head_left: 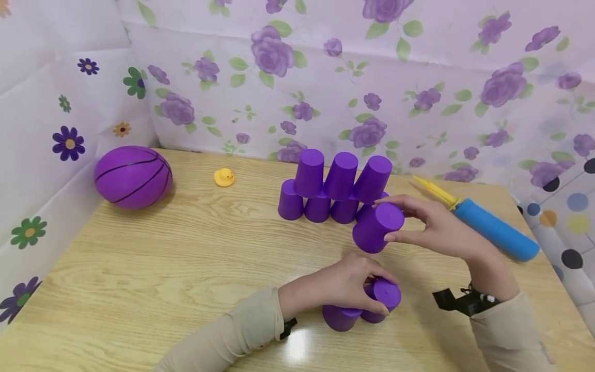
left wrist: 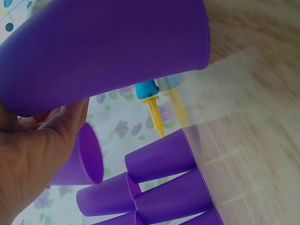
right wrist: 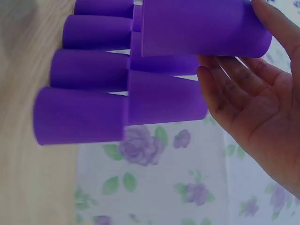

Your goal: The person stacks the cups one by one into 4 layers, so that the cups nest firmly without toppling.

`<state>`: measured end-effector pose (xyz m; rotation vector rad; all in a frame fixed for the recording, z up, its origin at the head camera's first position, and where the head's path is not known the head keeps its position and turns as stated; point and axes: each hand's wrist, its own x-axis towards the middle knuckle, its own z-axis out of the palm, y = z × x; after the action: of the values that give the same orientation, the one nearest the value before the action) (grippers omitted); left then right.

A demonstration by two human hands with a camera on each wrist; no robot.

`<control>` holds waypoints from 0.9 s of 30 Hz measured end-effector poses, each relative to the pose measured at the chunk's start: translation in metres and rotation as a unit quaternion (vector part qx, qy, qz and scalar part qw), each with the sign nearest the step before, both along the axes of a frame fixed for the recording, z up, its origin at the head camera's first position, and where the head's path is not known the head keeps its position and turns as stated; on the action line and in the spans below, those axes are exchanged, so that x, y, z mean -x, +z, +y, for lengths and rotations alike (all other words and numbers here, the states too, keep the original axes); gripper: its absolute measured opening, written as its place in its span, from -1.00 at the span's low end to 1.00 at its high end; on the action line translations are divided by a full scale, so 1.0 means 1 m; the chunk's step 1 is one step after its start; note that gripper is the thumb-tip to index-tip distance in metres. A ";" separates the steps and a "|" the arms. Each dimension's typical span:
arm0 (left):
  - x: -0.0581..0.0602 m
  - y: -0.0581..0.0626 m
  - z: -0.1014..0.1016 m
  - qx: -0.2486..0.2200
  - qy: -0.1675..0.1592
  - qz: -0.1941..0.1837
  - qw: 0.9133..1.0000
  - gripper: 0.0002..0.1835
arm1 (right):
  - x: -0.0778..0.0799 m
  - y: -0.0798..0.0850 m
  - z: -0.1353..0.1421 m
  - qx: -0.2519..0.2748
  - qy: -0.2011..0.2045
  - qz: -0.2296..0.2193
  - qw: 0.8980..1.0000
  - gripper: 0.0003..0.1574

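Observation:
In the head view, my right hand (head_left: 434, 230) holds an upside-down purple cup (head_left: 374, 230) between thumb and fingers, tilted in front of the right end of a cup stack. That stack has three purple cups (head_left: 341, 175) in its upper row, resting upside down on a lower row of several cups (head_left: 290, 201). Closer to me, my left hand (head_left: 346, 284) grips the upper part of another purple cup (head_left: 386, 294). Just left of it is one more purple cup (head_left: 341, 318), partly covered by the hand. The right wrist view shows the thumb and fingers on opposite sides of the held cup (right wrist: 201, 28).
A purple ball (head_left: 133, 177) sits at the table's left back corner, with a yellow rubber duck (head_left: 224, 177) to its right. On the right lies a blue hand pump (head_left: 495, 227) with a yellow nozzle, behind my right forearm. Flowered cloth (head_left: 302, 77) hangs along the table's back edge.

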<state>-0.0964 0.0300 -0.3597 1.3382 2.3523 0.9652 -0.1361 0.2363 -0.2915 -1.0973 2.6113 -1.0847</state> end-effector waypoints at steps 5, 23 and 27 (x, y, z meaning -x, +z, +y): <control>-0.001 -0.002 0.002 0.012 0.005 -0.009 1.000 -0.49 | 0.002 0.021 -0.001 -0.066 -0.016 0.014 0.998 -0.26; -0.004 -0.003 -0.001 0.008 0.025 -0.005 1.000 -0.48 | 0.036 0.061 -0.004 0.016 -0.032 -0.023 0.999 -0.36; -0.005 -0.001 -0.002 0.013 0.029 -0.012 0.999 -0.48 | 0.041 0.062 -0.012 0.034 -0.049 0.010 0.998 -0.36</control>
<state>-0.0916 0.0282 -0.3610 1.2469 2.3901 0.9573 -0.1770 0.2242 -0.2295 -1.0071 2.6871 -1.1967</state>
